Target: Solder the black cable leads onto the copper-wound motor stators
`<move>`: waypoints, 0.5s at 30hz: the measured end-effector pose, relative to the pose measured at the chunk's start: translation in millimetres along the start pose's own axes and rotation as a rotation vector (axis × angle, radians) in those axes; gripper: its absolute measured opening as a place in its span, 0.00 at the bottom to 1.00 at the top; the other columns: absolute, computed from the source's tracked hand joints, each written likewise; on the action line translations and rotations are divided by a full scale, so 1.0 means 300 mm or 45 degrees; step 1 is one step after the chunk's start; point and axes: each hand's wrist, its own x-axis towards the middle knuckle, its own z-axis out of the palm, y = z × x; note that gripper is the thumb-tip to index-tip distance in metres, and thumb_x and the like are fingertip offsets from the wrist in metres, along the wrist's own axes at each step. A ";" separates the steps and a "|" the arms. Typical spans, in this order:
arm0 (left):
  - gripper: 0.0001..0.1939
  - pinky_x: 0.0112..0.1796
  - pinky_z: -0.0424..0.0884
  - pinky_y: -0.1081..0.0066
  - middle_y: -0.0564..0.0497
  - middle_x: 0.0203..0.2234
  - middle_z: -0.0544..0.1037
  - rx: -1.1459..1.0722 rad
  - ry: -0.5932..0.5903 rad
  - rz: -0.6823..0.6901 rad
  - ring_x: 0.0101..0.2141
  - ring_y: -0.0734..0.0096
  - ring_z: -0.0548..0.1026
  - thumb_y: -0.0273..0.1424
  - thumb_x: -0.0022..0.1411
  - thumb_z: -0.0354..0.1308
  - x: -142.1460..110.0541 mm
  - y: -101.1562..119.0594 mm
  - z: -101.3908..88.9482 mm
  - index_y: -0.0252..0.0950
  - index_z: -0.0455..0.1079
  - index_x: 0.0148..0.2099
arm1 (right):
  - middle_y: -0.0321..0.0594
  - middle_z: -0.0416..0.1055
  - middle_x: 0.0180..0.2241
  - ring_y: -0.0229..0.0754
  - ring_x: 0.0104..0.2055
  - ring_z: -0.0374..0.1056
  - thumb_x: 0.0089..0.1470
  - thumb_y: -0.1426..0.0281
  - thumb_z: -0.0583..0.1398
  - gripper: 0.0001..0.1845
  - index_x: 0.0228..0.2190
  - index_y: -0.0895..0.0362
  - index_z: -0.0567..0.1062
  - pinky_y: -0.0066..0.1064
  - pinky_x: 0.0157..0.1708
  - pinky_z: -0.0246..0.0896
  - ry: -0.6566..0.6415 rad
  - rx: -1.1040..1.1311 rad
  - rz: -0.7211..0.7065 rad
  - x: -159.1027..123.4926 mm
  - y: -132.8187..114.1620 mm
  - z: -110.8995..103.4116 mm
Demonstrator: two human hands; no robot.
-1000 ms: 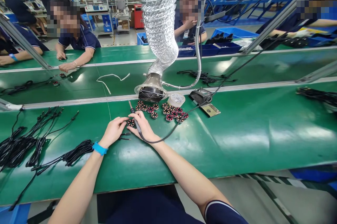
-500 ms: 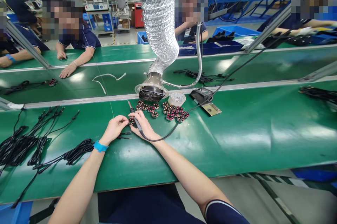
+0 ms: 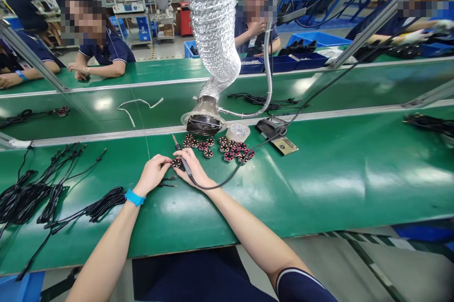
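A small round motor stator (image 3: pixel 176 163) with dark and copper windings sits between my two hands, just above the green bench. My left hand (image 3: pixel 156 171) is closed, its fingertips pinching at the stator's left edge; whether they grip a wire there is too small to tell. My right hand (image 3: pixel 193 168) is wrapped round a soldering iron (image 3: pixel 185 165), whose tip points up and away from me. The thumb and fingers of that hand also touch the stator's right side. Short black cable ends (image 3: pixel 169 182) lie under my hands. Several more stators (image 3: pixel 228 156) stand beyond my right hand.
A fume extractor hood (image 3: pixel 203 122) hangs over the bench's far side. Near it are a tape roll (image 3: pixel 238 132) and a soldering iron stand (image 3: pixel 272 128). Bundles of black cables (image 3: pixel 24 198) lie at the left. Across a conveyor belt (image 3: pixel 198 85) sit co-workers.
My left hand has shifted slightly left, and the stator shows more. The white strip on the belt has moved left. A co-worker across has drawn a stretched-out hand back.
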 end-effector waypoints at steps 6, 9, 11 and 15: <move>0.13 0.39 0.67 0.68 0.50 0.34 0.75 0.016 0.036 0.042 0.35 0.67 0.73 0.30 0.65 0.55 -0.007 0.006 -0.008 0.37 0.73 0.50 | 0.40 0.59 0.47 0.39 0.47 0.68 0.53 0.79 0.61 0.27 0.53 0.51 0.66 0.35 0.52 0.68 0.032 0.072 -0.025 0.003 0.008 0.000; 0.14 0.37 0.67 0.69 0.49 0.35 0.75 0.042 0.007 0.052 0.33 0.67 0.72 0.28 0.65 0.54 -0.006 0.001 0.002 0.36 0.74 0.51 | 0.40 0.59 0.48 0.39 0.47 0.70 0.52 0.80 0.61 0.27 0.52 0.50 0.66 0.36 0.52 0.69 0.043 0.159 0.000 0.005 0.015 0.007; 0.12 0.36 0.66 0.69 0.49 0.34 0.75 0.044 0.000 0.028 0.32 0.68 0.72 0.28 0.65 0.54 -0.005 -0.006 0.007 0.35 0.76 0.46 | 0.40 0.59 0.48 0.39 0.46 0.71 0.51 0.80 0.62 0.27 0.51 0.50 0.66 0.36 0.51 0.71 0.047 0.213 0.021 0.006 0.015 0.011; 0.09 0.35 0.67 0.70 0.49 0.33 0.77 0.000 0.037 -0.022 0.31 0.68 0.72 0.30 0.64 0.54 -0.002 -0.015 0.005 0.36 0.77 0.40 | 0.40 0.60 0.48 0.39 0.45 0.73 0.50 0.79 0.63 0.26 0.50 0.50 0.67 0.36 0.49 0.73 0.062 0.299 0.053 0.010 0.006 0.012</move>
